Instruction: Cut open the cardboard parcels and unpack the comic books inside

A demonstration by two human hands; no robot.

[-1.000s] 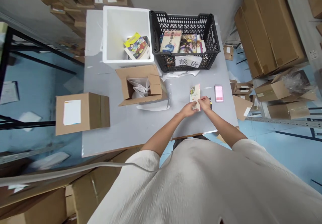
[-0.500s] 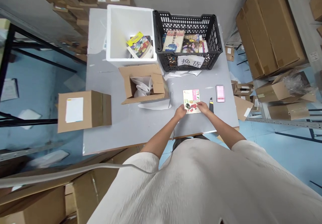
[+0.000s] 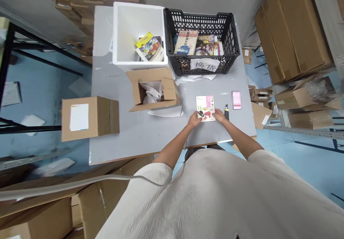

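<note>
Between my two hands is a small book [image 3: 205,107], its pale cover facing up with a pink panel and pictures of vegetables. My left hand [image 3: 194,119] grips its lower left edge, thumb on the cover. At the lower right edge, my right hand [image 3: 219,115] holds it with the fingers partly under the book. Just right of that hand lies a yellow and black utility knife [image 3: 227,113]. A phone with a pink screen [image 3: 237,100] rests farther right on the grey table [image 3: 139,135].
Behind the book stand a black plastic crate [image 3: 228,61] and a white foam box [image 3: 120,34], both holding books. An open carton [image 3: 135,92] with white wrapping inside is left of the book. A closed carton [image 3: 107,117] sits at the table's left edge.
The book was closed in narrow view between both hands; it has turned to show its full front cover. My hands have moved apart to its two sides.
</note>
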